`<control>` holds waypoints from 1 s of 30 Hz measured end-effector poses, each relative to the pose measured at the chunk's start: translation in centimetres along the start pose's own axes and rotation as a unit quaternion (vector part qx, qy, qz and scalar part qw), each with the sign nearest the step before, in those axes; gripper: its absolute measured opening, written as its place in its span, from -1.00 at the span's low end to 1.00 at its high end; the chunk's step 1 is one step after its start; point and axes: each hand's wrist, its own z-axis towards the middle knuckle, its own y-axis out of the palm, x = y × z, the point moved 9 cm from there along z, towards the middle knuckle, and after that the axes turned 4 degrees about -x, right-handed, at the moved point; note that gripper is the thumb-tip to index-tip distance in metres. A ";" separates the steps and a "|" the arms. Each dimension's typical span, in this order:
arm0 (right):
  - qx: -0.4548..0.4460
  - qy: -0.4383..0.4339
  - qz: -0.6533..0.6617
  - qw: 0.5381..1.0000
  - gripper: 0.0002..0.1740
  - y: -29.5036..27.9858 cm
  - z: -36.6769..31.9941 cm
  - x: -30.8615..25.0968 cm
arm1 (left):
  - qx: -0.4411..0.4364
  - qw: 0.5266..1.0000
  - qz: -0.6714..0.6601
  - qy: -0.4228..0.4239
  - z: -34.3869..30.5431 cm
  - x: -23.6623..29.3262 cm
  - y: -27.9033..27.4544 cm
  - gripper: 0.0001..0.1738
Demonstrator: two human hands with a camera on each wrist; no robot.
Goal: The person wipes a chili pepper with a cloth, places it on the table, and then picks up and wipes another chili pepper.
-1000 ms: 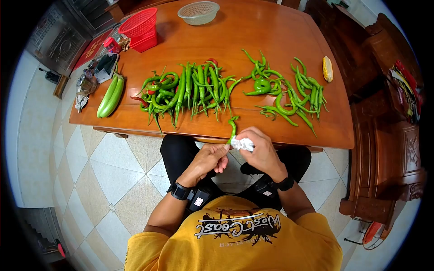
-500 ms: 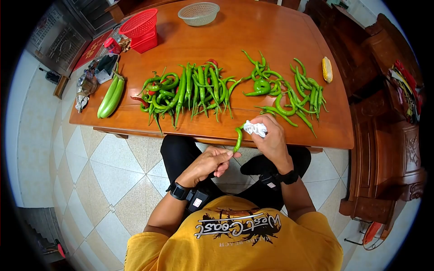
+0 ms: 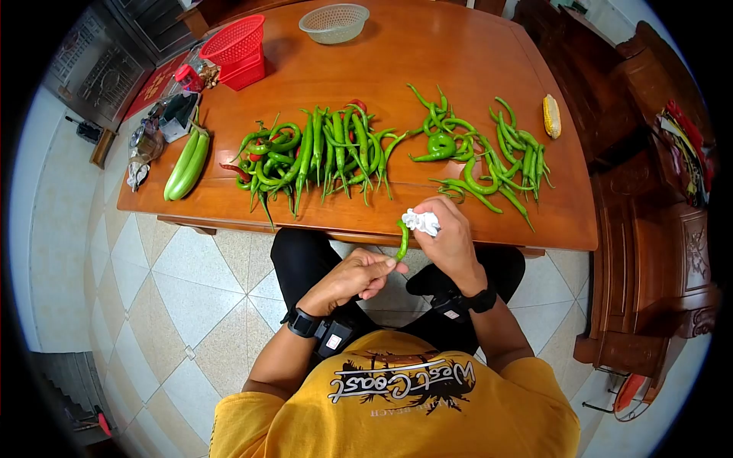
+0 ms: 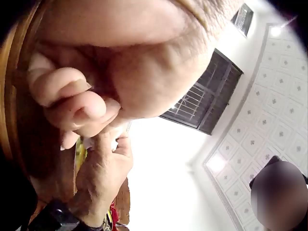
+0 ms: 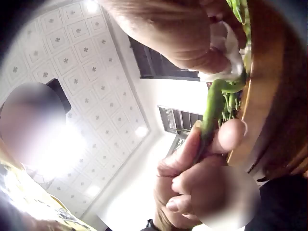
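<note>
My left hand point(image 3: 354, 276) pinches the lower end of a curved green chili pepper point(image 3: 402, 243) between thumb and forefinger, just off the table's front edge. In my right hand point(image 3: 450, 240) is a crumpled white tissue point(image 3: 421, 222), pressed around the pepper's upper end. The right wrist view shows the pepper point(image 5: 212, 108) bending into the tissue point(image 5: 232, 60), with the thumb on top of it. Seen from the left wrist, the curled left fingers point(image 4: 79, 101) hide most of the pepper.
A big heap of green peppers point(image 3: 321, 153) with some red ones lies at the table's point(image 3: 427, 53) middle left. Looser peppers point(image 3: 496, 164) spread at the right, near a corn cob point(image 3: 552, 117). Further left are pale green eggplants point(image 3: 187, 164); red baskets point(image 3: 233, 42) and a pale basket point(image 3: 334, 23) stand behind.
My right hand with the tissue moved up along the pepper toward the table, then slightly back down and left. My left hand has kept its pinch on the lower end.
</note>
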 end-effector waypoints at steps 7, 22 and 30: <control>-0.019 -0.029 -0.034 0.999 -0.73 1.1 -0.2 -0.3 | -0.015 0.999 -0.050 -0.010 0.0 -0.4 0.2 -0.55; -0.056 -0.005 0.012 0.998 -0.74 0.8 0.1 0.7 | -0.003 0.999 -0.050 -0.010 -0.2 -0.3 -0.1 -0.53; -0.059 -0.022 -0.074 0.995 -0.70 1.5 -0.2 -0.6 | -0.003 0.999 -0.047 -0.007 -0.2 -0.1 0.1 -0.54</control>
